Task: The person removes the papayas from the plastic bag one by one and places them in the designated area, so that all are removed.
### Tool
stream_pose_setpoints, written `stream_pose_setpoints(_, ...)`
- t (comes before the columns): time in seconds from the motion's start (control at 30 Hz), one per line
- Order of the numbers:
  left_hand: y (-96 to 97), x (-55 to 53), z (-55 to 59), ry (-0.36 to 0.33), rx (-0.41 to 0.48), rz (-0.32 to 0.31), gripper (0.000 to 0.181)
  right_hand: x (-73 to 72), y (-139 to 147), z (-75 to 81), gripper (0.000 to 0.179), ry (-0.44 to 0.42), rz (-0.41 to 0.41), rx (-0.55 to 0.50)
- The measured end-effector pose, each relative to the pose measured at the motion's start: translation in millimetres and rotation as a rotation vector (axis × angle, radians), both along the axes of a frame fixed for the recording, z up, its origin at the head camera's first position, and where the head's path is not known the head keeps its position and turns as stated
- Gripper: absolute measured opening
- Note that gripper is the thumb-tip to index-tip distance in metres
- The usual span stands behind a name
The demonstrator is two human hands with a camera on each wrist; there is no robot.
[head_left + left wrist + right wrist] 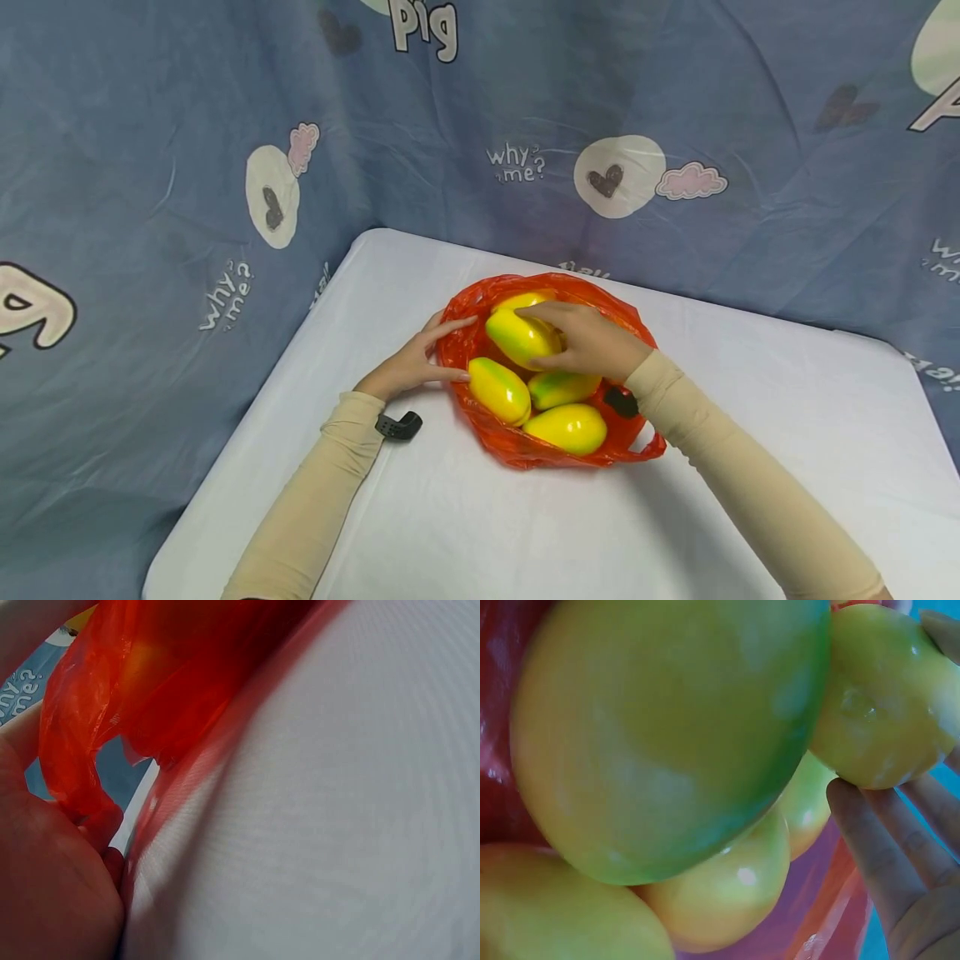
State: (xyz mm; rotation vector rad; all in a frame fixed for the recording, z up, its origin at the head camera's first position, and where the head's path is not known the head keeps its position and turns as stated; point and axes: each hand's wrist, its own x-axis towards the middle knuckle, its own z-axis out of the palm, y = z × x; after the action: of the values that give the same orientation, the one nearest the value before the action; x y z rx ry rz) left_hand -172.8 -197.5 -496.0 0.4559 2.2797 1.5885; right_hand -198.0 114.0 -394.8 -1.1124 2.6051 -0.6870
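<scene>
A red plastic bag (517, 446) lies with its mouth spread, several glossy yellow-green mangoes inside. My right hand (596, 337) reaches over it and grips one mango (521, 337) between thumb and fingers, raised above the others. In the right wrist view, that mango (889, 697) sits against the fingertips, and a larger-looking mango (667, 742) fills the middle. My left hand (408, 364) holds the bag's left rim, thumb and a finger stretched over its edge. The left wrist view shows other fingers curled at the bag's handle (67, 742), partly covered by red plastic.
The bag stands on a white-covered table (765, 417), its loose handle (648, 450) at the front right. A blue printed curtain (420, 125) hangs behind and to the left of the table. A black device (399, 426) sits on the left wrist.
</scene>
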Motion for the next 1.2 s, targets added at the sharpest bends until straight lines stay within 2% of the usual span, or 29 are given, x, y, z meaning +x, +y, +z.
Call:
stream_pose_setpoints(0.47,-0.4,-0.7,-2.9,0.006,-0.001,-0.001,0.082,9.1,20.8,-9.9,0.074,-0.216,-0.156,-0.256)
stream_pose_setpoints(0.8,1.0,0.1,-0.5,0.004,-0.007,0.005,0.082,21.9,39.5,-15.3,0.067,-0.19,-0.233,-0.407)
stream_pose_setpoints(1.0,1.3,0.4,-0.5,0.01,-0.009,0.005,0.083,31.5,48.4,-19.3,0.066,-0.218,-0.284,-0.505)
stream_pose_setpoints(1.2,0.9,0.2,-2.0,0.006,-0.001,0.007,0.083,41.1,57.6,-22.5,0.065,-0.258,-0.361,-0.544)
